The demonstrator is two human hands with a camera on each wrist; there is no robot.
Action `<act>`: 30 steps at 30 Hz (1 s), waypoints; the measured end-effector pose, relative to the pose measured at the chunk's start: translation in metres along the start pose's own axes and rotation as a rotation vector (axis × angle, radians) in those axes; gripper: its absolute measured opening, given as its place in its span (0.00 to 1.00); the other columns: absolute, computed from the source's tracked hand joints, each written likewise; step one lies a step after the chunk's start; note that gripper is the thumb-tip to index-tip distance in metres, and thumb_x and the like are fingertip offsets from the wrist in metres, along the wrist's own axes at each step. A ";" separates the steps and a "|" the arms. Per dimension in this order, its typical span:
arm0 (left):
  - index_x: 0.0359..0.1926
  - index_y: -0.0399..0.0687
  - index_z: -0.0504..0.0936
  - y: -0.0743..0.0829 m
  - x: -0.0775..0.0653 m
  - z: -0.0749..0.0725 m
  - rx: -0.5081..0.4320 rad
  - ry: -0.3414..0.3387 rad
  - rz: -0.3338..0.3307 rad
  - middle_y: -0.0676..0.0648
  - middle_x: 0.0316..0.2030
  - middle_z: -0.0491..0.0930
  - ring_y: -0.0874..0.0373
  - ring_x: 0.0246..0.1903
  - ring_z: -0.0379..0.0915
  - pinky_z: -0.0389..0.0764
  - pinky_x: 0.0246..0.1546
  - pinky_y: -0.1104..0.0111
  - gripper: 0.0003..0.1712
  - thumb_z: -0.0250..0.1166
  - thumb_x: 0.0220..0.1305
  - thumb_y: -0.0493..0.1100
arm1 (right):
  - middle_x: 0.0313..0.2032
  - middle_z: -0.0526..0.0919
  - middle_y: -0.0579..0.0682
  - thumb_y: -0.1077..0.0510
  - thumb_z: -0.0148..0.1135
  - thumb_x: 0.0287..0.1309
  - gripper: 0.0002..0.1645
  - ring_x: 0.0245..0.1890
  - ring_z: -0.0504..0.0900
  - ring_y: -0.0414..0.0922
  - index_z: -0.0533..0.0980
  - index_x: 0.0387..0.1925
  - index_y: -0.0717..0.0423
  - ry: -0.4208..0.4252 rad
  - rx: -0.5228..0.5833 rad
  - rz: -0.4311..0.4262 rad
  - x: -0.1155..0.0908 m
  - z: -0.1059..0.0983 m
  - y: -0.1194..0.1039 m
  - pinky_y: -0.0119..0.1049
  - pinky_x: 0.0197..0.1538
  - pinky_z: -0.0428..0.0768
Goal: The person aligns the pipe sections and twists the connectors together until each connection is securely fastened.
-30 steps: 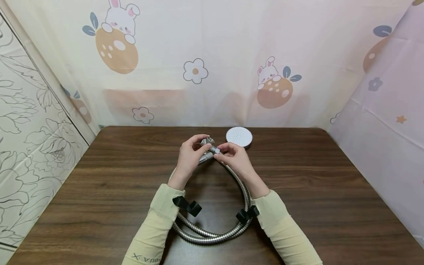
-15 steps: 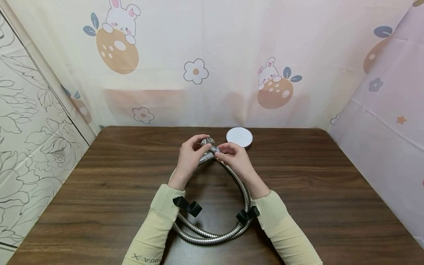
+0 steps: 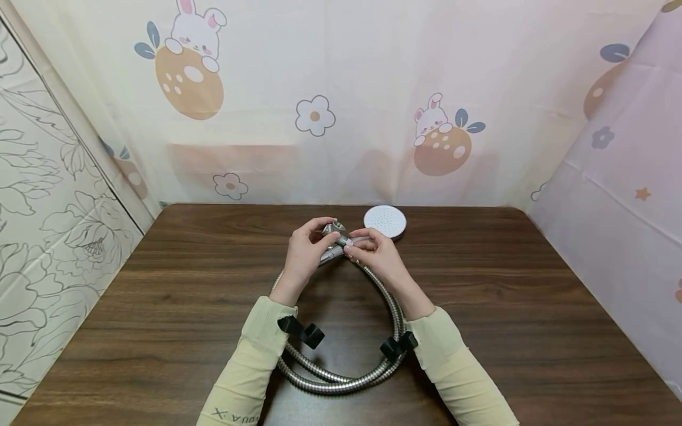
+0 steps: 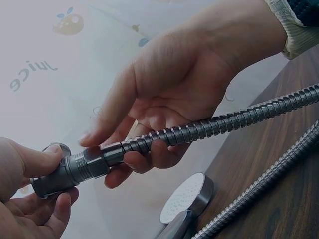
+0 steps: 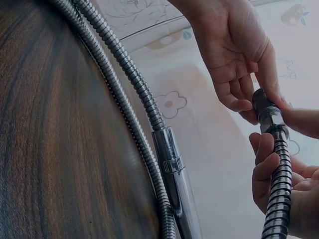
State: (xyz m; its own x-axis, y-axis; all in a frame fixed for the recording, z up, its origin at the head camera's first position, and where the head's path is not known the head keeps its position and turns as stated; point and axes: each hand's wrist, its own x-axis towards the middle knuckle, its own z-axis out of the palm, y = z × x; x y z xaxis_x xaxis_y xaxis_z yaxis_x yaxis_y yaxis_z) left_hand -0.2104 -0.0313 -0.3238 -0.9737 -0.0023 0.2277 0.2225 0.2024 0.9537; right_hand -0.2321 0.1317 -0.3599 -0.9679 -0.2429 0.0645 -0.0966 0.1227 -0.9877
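My left hand (image 3: 305,251) pinches a chrome shower-hose fitting (image 4: 51,179) with a short side outlet and a threaded end. Thumb and fingers of my right hand (image 3: 380,255) pinch the nut (image 4: 95,162) at the end of the flexible metal shower hose (image 4: 199,131). Nut and threaded end meet in line, with some thread showing in the left wrist view. Curled fingers of the right hand also lie round the hose below the nut. The hose's other end joins the chrome handle (image 5: 177,194) of a hand shower with a round white face (image 3: 385,220).
The hose lies looped on the dark wooden table (image 3: 506,307), between and below my forearms. The hand shower rests near the table's back edge, behind my hands. A printed curtain (image 3: 362,77) hangs close behind the table, with more cloth at both sides.
My right fingers have shifted slightly round the nut, and their tips now stand a little more spread. The left hand keeps the fitting in place; the hose loop and hand shower stay put.
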 end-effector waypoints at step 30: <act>0.48 0.40 0.78 0.003 -0.001 0.000 0.000 -0.023 0.027 0.38 0.43 0.78 0.47 0.41 0.75 0.71 0.38 0.68 0.16 0.62 0.58 0.36 | 0.30 0.81 0.46 0.60 0.56 0.60 0.16 0.26 0.79 0.38 0.71 0.47 0.67 0.010 0.041 0.002 0.001 0.000 0.001 0.30 0.30 0.75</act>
State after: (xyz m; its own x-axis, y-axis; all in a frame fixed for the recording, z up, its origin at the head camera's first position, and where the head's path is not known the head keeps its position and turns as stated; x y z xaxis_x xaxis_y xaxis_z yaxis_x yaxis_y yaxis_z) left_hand -0.2092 -0.0311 -0.3213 -0.9681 0.0257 0.2491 0.2490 0.2018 0.9472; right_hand -0.2336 0.1320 -0.3604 -0.9704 -0.2329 0.0634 -0.0850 0.0836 -0.9929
